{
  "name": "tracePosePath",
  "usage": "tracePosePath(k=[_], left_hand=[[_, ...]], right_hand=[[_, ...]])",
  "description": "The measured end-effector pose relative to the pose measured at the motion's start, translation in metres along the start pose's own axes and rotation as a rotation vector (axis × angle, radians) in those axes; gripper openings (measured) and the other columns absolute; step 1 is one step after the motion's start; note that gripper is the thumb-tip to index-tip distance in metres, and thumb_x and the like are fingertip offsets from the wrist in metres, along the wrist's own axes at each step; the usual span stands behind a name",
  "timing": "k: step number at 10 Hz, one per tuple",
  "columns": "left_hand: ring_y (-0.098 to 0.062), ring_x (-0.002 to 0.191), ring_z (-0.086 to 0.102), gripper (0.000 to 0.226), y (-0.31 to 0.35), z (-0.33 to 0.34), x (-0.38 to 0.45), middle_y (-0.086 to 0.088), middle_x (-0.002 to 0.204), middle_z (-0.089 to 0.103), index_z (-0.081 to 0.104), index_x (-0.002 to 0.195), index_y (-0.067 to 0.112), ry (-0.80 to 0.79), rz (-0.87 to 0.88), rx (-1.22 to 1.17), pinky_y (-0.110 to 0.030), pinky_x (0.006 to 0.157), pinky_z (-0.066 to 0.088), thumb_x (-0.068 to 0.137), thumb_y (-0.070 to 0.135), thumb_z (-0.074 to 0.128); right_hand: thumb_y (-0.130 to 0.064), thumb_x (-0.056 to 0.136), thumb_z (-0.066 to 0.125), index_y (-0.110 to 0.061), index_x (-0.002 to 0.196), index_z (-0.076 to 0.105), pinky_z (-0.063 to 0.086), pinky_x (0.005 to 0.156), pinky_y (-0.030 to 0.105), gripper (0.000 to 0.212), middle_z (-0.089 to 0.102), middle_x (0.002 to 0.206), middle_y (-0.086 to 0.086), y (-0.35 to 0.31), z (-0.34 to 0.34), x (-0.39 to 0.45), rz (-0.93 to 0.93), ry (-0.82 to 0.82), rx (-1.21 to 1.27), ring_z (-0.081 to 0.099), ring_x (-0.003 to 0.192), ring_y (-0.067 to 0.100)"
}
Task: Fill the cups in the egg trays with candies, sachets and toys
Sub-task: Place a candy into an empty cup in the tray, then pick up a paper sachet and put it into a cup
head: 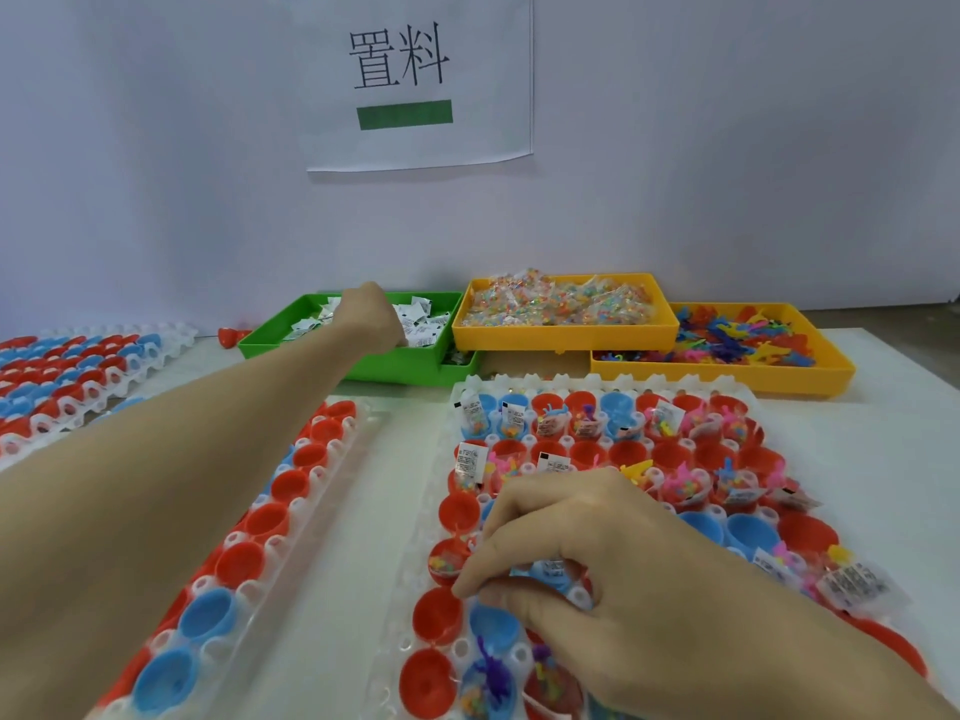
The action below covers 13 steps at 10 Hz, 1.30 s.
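The right hand's fingers are curled, thumb and forefinger tips pinched over a small white printed sachet above a blue cup in the nearest egg tray; the right hand hovers low over that tray's middle rows. At about eleven o'clock from it, the left hand reaches into the green bin of white sachets, its fingers bent down among them and hidden, so I cannot tell whether it has hold of one. Judging by the tray under the right hand, the work is roughly half done: the two far rows at twelve o'clock hold sachets, candy packets and bright toys, while several red and blue cups nearer the hand and at its seven o'clock stand empty or hold only some items. The second tray, at nine o'clock, shows only empty cups, and a third tray lies at ten o'clock, its contents too small to judge. At one o'clock on the bench sit a yellow bin of candy packets and a yellow bin of toys, both well stocked.
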<state>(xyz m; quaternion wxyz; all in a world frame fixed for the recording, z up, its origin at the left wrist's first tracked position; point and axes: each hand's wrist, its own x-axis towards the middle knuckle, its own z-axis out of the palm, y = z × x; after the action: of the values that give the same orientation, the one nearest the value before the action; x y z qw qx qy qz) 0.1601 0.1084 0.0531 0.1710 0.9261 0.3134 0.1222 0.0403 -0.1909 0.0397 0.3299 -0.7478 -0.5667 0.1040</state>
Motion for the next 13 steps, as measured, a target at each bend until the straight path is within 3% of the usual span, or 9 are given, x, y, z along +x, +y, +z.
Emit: tracePosePath(k=[2,4,5,6,7,8,10,11,13], left_hand=[[-0.031,0.096,0.067,0.016,-0.007,-0.002,0.0,-0.019,0.1,0.071,0.074,0.1,-0.002,-0.03,0.036,-0.072,-0.036,0.082,0.055,0.087,0.008,0.073],[-0.022,0.06,0.041,0.022,-0.011,-0.01,-0.002,-0.013,0.077,0.054,0.056,0.081,0.006,0.09,0.114,-0.154,-0.028,0.05,0.034,0.101,0.014,0.051],[-0.021,0.059,0.041,0.023,-0.012,-0.014,-0.014,-0.011,0.085,0.057,0.057,0.084,0.008,0.121,0.145,-0.247,-0.029,0.053,0.035,0.103,0.018,0.048],[-0.017,0.064,0.054,0.016,-0.007,-0.019,-0.043,-0.005,0.086,0.068,0.067,0.097,0.01,0.234,0.179,-0.453,-0.025,0.056,0.04,0.1,0.02,0.055],[-0.003,0.043,0.046,0.009,-0.002,-0.017,-0.088,0.002,0.066,0.068,0.068,0.093,0.019,0.285,0.206,-0.687,-0.02,0.045,0.036,0.096,0.026,0.063],[-0.009,0.046,0.046,0.009,0.002,-0.014,-0.139,0.003,0.056,0.064,0.07,0.088,0.019,0.206,0.251,-0.923,-0.022,0.047,0.037,0.093,0.025,0.067],[-0.02,0.054,0.058,0.009,0.002,-0.004,-0.2,-0.009,0.069,0.069,0.067,0.087,0.014,-0.286,0.462,-1.242,-0.023,0.045,0.041,0.092,0.021,0.065],[-0.022,0.054,0.059,0.008,0.001,0.0,-0.206,-0.008,0.068,0.069,0.065,0.088,0.01,-0.366,0.492,-1.259,-0.023,0.048,0.043,0.094,0.016,0.062],[-0.024,0.06,0.059,0.013,-0.009,-0.003,-0.206,-0.013,0.071,0.069,0.066,0.092,0.002,-0.391,0.522,-1.132,-0.027,0.054,0.045,0.096,0.013,0.059]], right_hand=[[-0.026,0.093,0.068,-0.034,0.108,0.074,0.052,0.082,0.019,0.018,0.06,0.095,-0.024,0.004,0.003,-0.004,0.003,0.109,-0.01,0.057,0.096,-0.004],[-0.026,0.094,0.067,-0.032,0.104,0.076,0.045,0.082,0.01,0.014,0.062,0.091,-0.023,0.005,0.0,-0.006,0.04,0.224,-0.019,0.058,0.094,-0.004],[-0.022,0.094,0.067,-0.029,0.101,0.077,0.041,0.077,0.005,0.014,0.064,0.084,-0.021,0.002,-0.002,-0.007,0.079,0.285,-0.031,0.057,0.09,-0.006],[-0.023,0.095,0.065,-0.03,0.1,0.077,0.044,0.08,0.008,0.015,0.067,0.084,-0.023,0.004,-0.003,-0.007,0.132,0.35,-0.02,0.059,0.093,-0.004],[-0.025,0.094,0.065,-0.031,0.095,0.077,0.047,0.079,0.01,0.014,0.07,0.083,-0.023,0.004,-0.003,-0.007,0.171,0.425,-0.003,0.062,0.089,-0.005],[-0.029,0.092,0.067,-0.034,0.098,0.075,0.046,0.067,0.006,0.012,0.069,0.085,-0.026,0.003,-0.003,-0.006,0.223,0.502,0.071,0.063,0.08,-0.008],[-0.051,0.08,0.07,-0.043,0.116,0.062,0.045,0.068,-0.001,0.038,0.069,0.094,-0.024,0.003,-0.001,-0.003,0.303,0.583,0.172,0.063,0.087,-0.016],[-0.037,0.084,0.073,-0.033,0.104,0.073,0.055,0.074,0.011,0.021,0.074,0.085,-0.022,0.003,0.001,-0.003,0.251,0.67,0.187,0.07,0.08,-0.006],[-0.031,0.085,0.072,-0.03,0.089,0.076,0.056,0.064,0.015,0.006,0.073,0.075,-0.02,0.003,0.004,-0.002,0.203,0.732,0.163,0.071,0.071,0.002]])
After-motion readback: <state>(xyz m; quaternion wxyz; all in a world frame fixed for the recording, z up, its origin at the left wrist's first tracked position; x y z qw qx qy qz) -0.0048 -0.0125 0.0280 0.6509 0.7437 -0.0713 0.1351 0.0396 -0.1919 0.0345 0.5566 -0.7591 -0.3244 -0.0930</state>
